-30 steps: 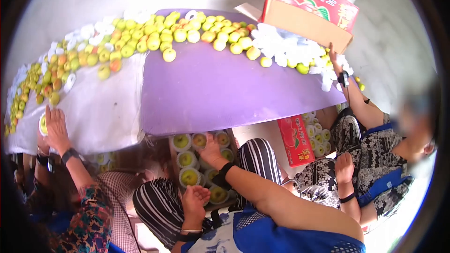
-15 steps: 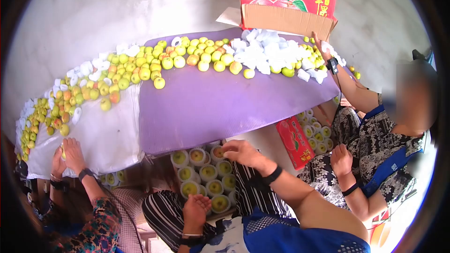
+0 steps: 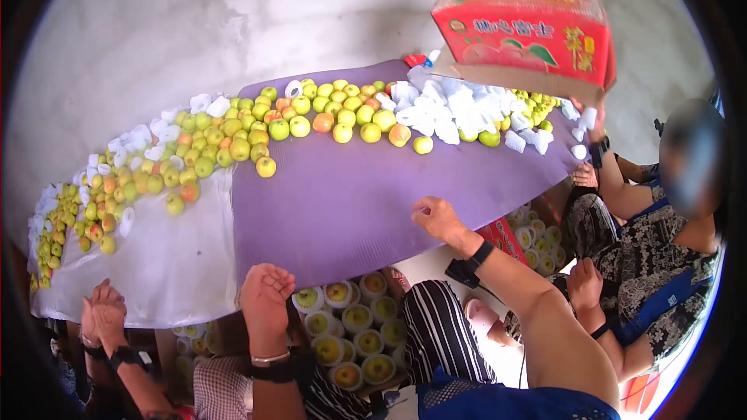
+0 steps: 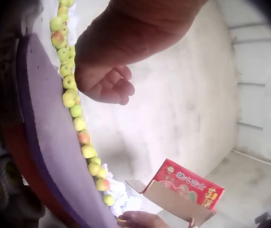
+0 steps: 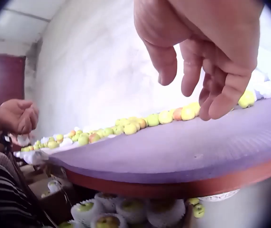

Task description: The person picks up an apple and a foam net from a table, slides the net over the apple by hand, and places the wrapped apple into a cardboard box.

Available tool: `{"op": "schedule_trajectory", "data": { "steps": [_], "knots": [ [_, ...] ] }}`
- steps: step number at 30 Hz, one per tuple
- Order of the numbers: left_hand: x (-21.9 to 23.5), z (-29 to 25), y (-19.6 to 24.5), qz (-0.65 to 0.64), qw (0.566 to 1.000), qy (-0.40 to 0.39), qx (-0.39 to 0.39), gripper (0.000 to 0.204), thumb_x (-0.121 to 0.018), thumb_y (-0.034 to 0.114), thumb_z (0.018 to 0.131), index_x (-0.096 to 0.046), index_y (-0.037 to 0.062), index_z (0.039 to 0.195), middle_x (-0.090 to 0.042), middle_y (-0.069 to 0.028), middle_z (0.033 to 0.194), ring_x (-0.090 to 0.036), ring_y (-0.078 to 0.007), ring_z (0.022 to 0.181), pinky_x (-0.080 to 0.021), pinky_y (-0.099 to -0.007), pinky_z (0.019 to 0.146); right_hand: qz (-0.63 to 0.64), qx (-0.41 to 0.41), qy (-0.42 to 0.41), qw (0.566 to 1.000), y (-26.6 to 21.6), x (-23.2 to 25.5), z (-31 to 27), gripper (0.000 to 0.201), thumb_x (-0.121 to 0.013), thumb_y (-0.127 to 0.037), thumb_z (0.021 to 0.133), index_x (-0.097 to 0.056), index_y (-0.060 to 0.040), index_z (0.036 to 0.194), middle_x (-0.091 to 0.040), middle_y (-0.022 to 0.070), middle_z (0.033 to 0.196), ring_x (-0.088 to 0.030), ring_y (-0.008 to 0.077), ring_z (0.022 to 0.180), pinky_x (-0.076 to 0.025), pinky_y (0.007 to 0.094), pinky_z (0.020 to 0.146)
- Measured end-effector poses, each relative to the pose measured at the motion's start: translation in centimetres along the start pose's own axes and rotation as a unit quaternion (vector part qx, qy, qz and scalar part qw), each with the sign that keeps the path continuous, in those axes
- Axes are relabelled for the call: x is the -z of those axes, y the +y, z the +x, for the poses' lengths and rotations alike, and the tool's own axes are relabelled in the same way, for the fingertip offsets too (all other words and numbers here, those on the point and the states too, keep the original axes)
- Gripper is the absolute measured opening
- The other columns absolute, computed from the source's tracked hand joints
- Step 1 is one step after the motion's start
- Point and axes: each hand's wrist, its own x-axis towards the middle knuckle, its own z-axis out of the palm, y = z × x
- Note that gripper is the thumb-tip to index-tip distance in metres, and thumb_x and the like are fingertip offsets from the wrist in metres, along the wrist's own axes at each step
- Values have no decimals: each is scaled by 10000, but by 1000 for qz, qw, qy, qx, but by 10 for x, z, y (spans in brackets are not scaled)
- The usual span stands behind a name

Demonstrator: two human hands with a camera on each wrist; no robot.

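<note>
My right hand (image 3: 438, 220) reaches over the front part of the purple mat (image 3: 327, 187), its fingers bent loosely downward with nothing between them in the right wrist view. At the mat's front edge my left hand (image 3: 267, 295) is raised, palm up with fingers loosely curled and bare. Below the table's edge, between the two hands, a box holds apples in white foam nets (image 3: 356, 319). A long heap of yellow-green apples (image 3: 299, 126), some blushed red, lies along the back of the mat. White foam nets (image 3: 436, 105) are piled at the heap's right part.
A red apple carton (image 3: 521, 31) is tilted over the back right, with another person's hand (image 3: 595, 120) at its lower corner. To the left, another person's hands (image 3: 105, 315) meet near the white sheet (image 3: 179, 249). More netted apples (image 3: 538, 243) fill a box at right.
My right hand has left the box of netted apples and moved up over the mat. My left hand has risen from near my lap. The red carton has tipped further over.
</note>
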Motion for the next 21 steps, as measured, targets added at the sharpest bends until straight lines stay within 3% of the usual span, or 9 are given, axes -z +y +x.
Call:
{"op": "schedule_trajectory", "data": {
  "steps": [5, 7, 10, 13, 18, 20, 21],
  "knots": [
    [5, 34, -45, 23, 1000, -14, 8, 241, -449, 288, 898, -528, 71, 828, -586, -68, 762, -569, -189, 716, -471, -313, 667, -128, -2, 75, 989, 33, -23, 76, 283, -635, -161, 704, -613, -19, 948, -611, 197, 917, -573, 351, 892, -464, 398, 822],
    [5, 39, -55, 22, 999, -21, 19, 265, -443, 303, 899, -527, 62, 829, -593, -72, 766, -571, -191, 715, -469, -324, 666, -191, 110, 135, 966, 40, -28, 102, 320, -639, -126, 674, -570, -13, 966, -560, 198, 999, -523, 348, 986, -435, 407, 863],
    [-2, 45, -56, 47, 997, -51, 21, 274, -444, 317, 899, -528, 64, 834, -599, -76, 777, -574, -193, 719, -465, -325, 668, -170, 146, 201, 954, 41, -35, 139, 394, -639, -95, 657, -522, -14, 1024, -495, 220, 1115, -434, 387, 1085, -375, 443, 930],
    [-3, 52, -59, 31, 998, -41, 31, 267, -440, 312, 903, -528, 68, 840, -603, -79, 786, -576, -195, 720, -462, -323, 670, -187, 160, 234, 941, 38, -32, 174, 428, -654, -90, 657, -516, -20, 1056, -444, 222, 1176, -431, 396, 1081, -370, 452, 930],
    [-3, 58, -57, 3, 999, -5, 48, 256, -435, 296, 906, -528, 66, 842, -605, -83, 789, -583, -203, 720, -464, -327, 670, -289, 97, 242, 921, 31, -16, 209, 347, -627, -88, 672, -567, -16, 1006, -461, 183, 1176, -442, 346, 1080, -389, 415, 897],
    [-2, 59, -57, -1, 999, 6, 50, 253, -434, 292, 905, -527, 64, 844, -605, -86, 788, -585, -207, 722, -465, -329, 670, -469, 140, 179, 853, 36, -9, 213, 190, -572, -96, 702, -639, -63, 876, -499, 128, 1112, -429, 329, 1099, -403, 412, 839],
    [0, 61, -57, -6, 998, 5, 59, 249, -433, 285, 904, -527, 62, 846, -604, -87, 788, -587, -210, 725, -466, -330, 670, -505, 105, 130, 847, 34, -8, 215, 208, -552, -115, 730, -664, -97, 904, -503, 94, 1129, -397, 296, 1147, -397, 392, 832]
  ]
}}
